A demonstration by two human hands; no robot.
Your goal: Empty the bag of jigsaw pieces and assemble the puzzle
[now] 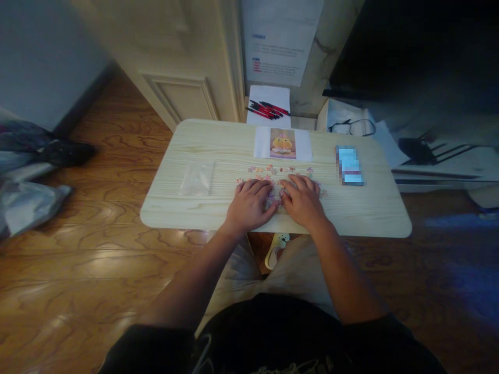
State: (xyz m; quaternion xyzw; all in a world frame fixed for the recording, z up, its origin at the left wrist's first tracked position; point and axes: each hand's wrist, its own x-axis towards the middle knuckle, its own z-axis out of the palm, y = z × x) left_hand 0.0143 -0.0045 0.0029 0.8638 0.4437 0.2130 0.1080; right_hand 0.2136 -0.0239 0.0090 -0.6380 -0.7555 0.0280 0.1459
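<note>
Both hands rest side by side on a small pale wooden table [195, 208], over a scatter of small pastel jigsaw pieces [268, 169]. My left hand [251, 203] lies palm down with its fingers curled loosely over the pieces. My right hand [302, 200] lies beside it, fingers bent and touching the pieces. What is under the fingers is hidden. Beyond the pieces lies a reference picture [283, 143] of a yellow character on a white sheet.
A clear plastic bag [197, 179] lies on the table's left part. A blurred phone-like slab [350, 165] lies at the right. Behind the table are red and black pens [267, 109] on white paper, a cabinet door, and glasses [351, 125]. Bags lie on the wooden floor at left.
</note>
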